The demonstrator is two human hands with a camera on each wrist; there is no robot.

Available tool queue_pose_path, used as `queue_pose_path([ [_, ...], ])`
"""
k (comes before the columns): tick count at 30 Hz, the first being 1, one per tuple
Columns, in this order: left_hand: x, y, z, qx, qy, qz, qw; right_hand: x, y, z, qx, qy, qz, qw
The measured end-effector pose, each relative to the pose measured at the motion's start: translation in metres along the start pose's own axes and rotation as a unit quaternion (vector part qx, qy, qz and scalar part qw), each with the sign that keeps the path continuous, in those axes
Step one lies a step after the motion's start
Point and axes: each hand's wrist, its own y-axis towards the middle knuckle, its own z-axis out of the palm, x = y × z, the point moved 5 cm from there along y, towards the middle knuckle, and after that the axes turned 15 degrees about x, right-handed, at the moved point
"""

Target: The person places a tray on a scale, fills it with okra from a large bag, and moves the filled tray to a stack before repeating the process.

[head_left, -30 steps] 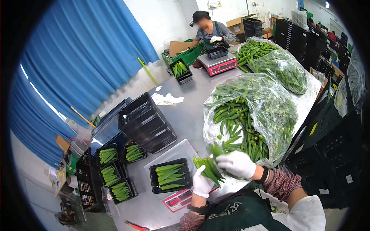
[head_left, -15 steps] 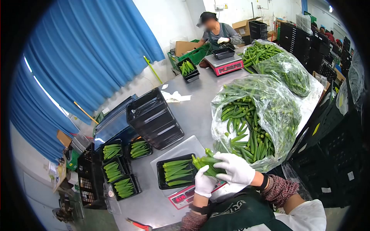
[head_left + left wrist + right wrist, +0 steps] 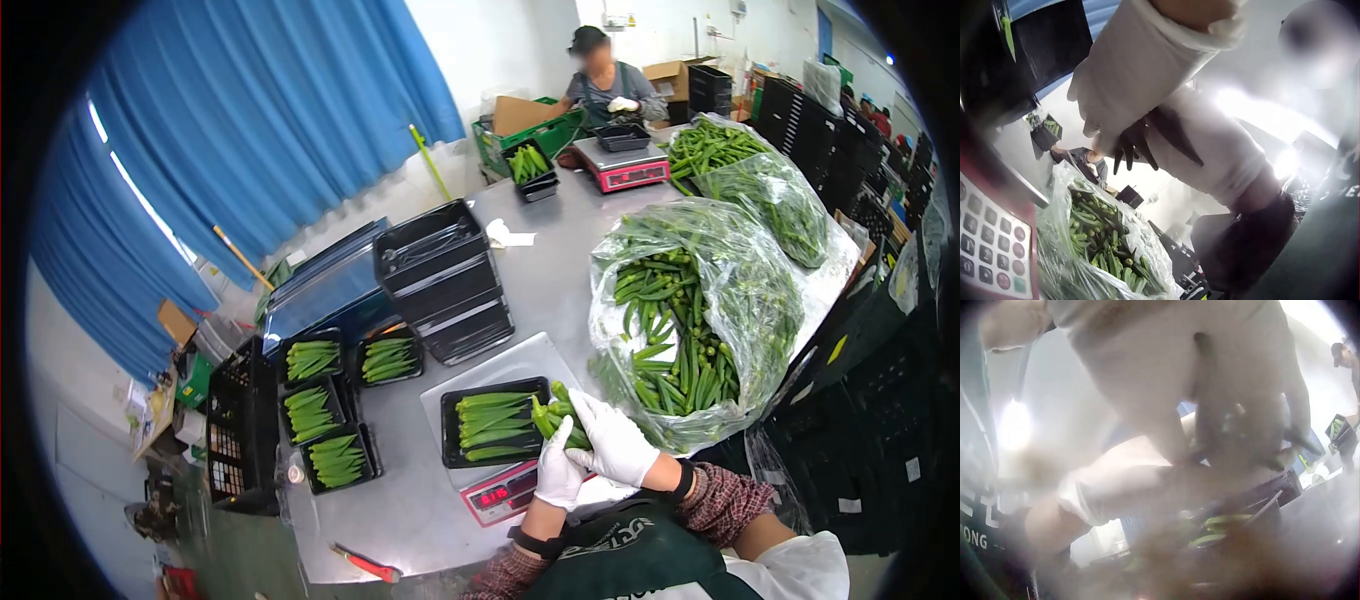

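Note:
Both gloved hands meet over the near right corner of a black tray (image 3: 450,455) holding a row of okra. Between them is a bunch of okra (image 3: 553,413), its tips pointing toward the tray. My left hand (image 3: 560,472) grips the bunch from below and the left. My right hand (image 3: 615,440) holds it from the right, fingers wrapped over the pods. In the left wrist view dark okra pods (image 3: 1172,134) stick out between the two gloves. Under the tray is a scale (image 3: 540,352) with a lit red display (image 3: 492,495).
Filled okra trays (image 3: 338,462) stand at left, beside a stack of black trays (image 3: 445,280). An open plastic bag of okra (image 3: 745,290) lies at right. A red-handled cutter (image 3: 370,568) lies at the front edge. Across the table a person (image 3: 610,85) works by another scale (image 3: 635,175).
My hands have come together around the bunch and moved beside the tray; earlier the right hand was apart, near the bag. The head view has shifted, moving the scene rightward.

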Motion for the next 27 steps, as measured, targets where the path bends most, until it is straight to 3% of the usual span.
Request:
queue_pose_path([
  [2,-0.01,-0.01,-0.004,-0.015,0.01,0.017,1.0,0.015,0.014,-0.002,0.014,-0.003,-0.014,1.0],
  [4,-0.026,-0.02,-0.005,-0.039,0.026,0.024,0.999,0.028,0.033,0.002,0.087,-0.034,-0.026,0.995],
  [7,-0.05,-0.032,-0.009,-0.019,0.006,0.081,0.996,0.04,0.071,0.017,0.097,-0.05,-0.093,0.99],
  [10,-0.061,-0.056,-0.027,-0.015,-0.103,0.085,0.991,0.038,0.112,0.045,0.129,-0.081,-0.145,0.978],
  [12,-0.065,-0.083,-0.02,-0.04,-0.076,0.084,0.993,0.032,0.128,0.062,0.191,-0.137,-0.152,0.96],
  [13,-0.07,-0.098,-0.007,0.006,-0.027,0.046,0.999,0.03,0.129,0.059,0.2,-0.149,-0.154,0.956],
  [14,-0.075,-0.112,0.003,0.052,0.02,0.009,0.998,0.029,0.127,0.051,0.172,-0.117,-0.158,0.965],
  [16,-0.094,-0.134,0.0,0.047,0.002,-0.002,0.999,0.021,0.116,0.024,0.121,-0.043,-0.158,0.979],
  [18,-0.123,-0.152,-0.022,-0.064,0.264,0.015,0.962,0.003,0.103,0.001,0.057,-0.055,-0.156,0.985],
  [20,-0.156,-0.158,-0.05,-0.144,0.282,0.143,0.938,-0.014,0.09,-0.016,0.065,-0.052,-0.062,0.995],
  [22,-0.185,-0.155,-0.066,-0.17,0.43,0.183,0.868,-0.03,0.082,-0.016,0.038,-0.064,-0.07,0.995],
  [24,-0.195,-0.14,-0.072,-0.175,0.461,0.177,0.852,-0.032,0.077,-0.015,0.054,-0.101,-0.065,0.991],
  [26,-0.197,-0.12,-0.077,-0.156,0.57,0.167,0.789,-0.024,0.079,-0.01,0.085,-0.086,-0.074,0.99],
  [27,-0.197,-0.112,-0.077,-0.161,0.567,0.16,0.792,-0.018,0.08,-0.005,0.082,-0.083,-0.095,0.989],
])
